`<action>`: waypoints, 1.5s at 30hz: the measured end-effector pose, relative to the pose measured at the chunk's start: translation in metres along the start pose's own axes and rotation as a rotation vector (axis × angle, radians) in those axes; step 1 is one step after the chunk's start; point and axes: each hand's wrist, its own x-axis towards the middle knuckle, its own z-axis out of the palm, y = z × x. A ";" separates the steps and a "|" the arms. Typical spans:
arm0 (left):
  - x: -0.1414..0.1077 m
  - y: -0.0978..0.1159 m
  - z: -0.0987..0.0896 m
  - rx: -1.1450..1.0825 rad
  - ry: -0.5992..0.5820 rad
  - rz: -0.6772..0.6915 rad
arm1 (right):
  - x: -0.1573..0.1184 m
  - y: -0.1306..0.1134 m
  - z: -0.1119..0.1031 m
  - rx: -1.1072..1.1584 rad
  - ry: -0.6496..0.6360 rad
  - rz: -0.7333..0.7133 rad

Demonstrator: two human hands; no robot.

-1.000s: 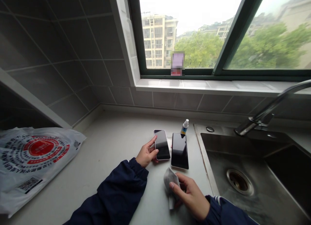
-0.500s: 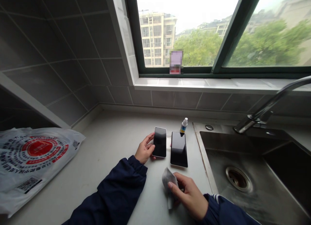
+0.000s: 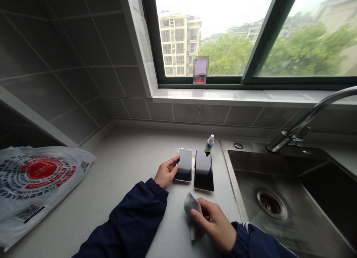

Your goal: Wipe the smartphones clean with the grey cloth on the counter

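Observation:
My left hand (image 3: 166,172) grips a light-rimmed smartphone (image 3: 184,165) by its left edge, thumb and fingers closed there. Its dark screen faces up. Beside it to the right, a second, larger smartphone or small tablet (image 3: 203,170) with a black glossy screen lies on the counter. A small white spray bottle (image 3: 209,143) with a blue and yellow label stands just behind that one. Nearer to me, my right hand (image 3: 213,221) pinches a folded grey cloth (image 3: 191,209), which hangs down between thumb and fingers.
A metal sink (image 3: 248,176) with a curved faucet (image 3: 295,126) is on the right. On the left lies a white plastic bag (image 3: 64,191) with red and black print. A tiled wall and window sill (image 3: 223,96) bound the pale countertop (image 3: 122,157) at the back.
The smartphone in my left hand has tilted, lying flatter with a paler reflection on its screen. My right hand keeps the cloth in nearly the same place. The view has shifted slightly.

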 end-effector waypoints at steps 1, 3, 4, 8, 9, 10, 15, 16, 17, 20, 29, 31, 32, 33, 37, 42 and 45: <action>-0.001 0.000 0.000 0.040 -0.001 0.004 | 0.000 -0.001 0.000 -0.014 0.007 -0.009; -0.003 0.000 0.000 0.133 0.017 0.024 | 0.000 -0.003 -0.003 -0.046 0.028 -0.033; -0.003 0.000 -0.001 0.187 0.035 0.041 | 0.000 -0.005 -0.006 -0.063 0.043 -0.048; -0.005 0.004 -0.006 0.405 0.096 0.122 | 0.002 -0.009 -0.020 -0.193 0.181 -0.098; -0.006 0.005 -0.006 0.451 0.099 0.140 | 0.002 -0.009 -0.024 -0.235 0.227 -0.102; -0.007 0.007 -0.007 0.493 0.096 0.155 | 0.003 -0.008 -0.028 -0.276 0.273 -0.101; -0.015 0.014 -0.005 0.663 0.046 0.218 | 0.008 0.007 -0.041 -0.440 0.458 -0.062; -0.016 0.015 -0.005 0.689 0.032 0.233 | 0.010 0.011 -0.042 -0.466 0.485 -0.060; -0.017 0.016 -0.005 0.712 0.019 0.251 | 0.012 0.015 -0.043 -0.489 0.507 -0.057; -0.018 0.017 -0.002 0.766 -0.020 0.308 | 0.017 0.021 -0.045 -0.551 0.550 -0.023; -0.027 0.018 0.004 0.970 -0.167 0.372 | 0.035 0.026 -0.054 -0.562 0.495 0.128; -0.026 0.016 0.004 0.990 -0.164 0.363 | 0.038 0.025 -0.057 -0.533 0.479 0.158; -0.026 0.015 0.004 0.994 -0.162 0.361 | 0.039 0.025 -0.058 -0.517 0.473 0.171; -0.025 0.014 0.004 0.996 -0.161 0.362 | 0.041 0.025 -0.059 -0.499 0.466 0.181; -0.024 0.013 0.005 1.003 -0.158 0.383 | 0.047 0.027 -0.062 -0.414 0.443 0.197; -0.026 0.016 0.005 1.010 -0.161 0.392 | 0.051 0.038 -0.066 -0.256 0.430 0.151; -0.026 0.018 0.004 1.029 -0.202 0.384 | 0.051 0.043 -0.066 -0.140 0.424 0.093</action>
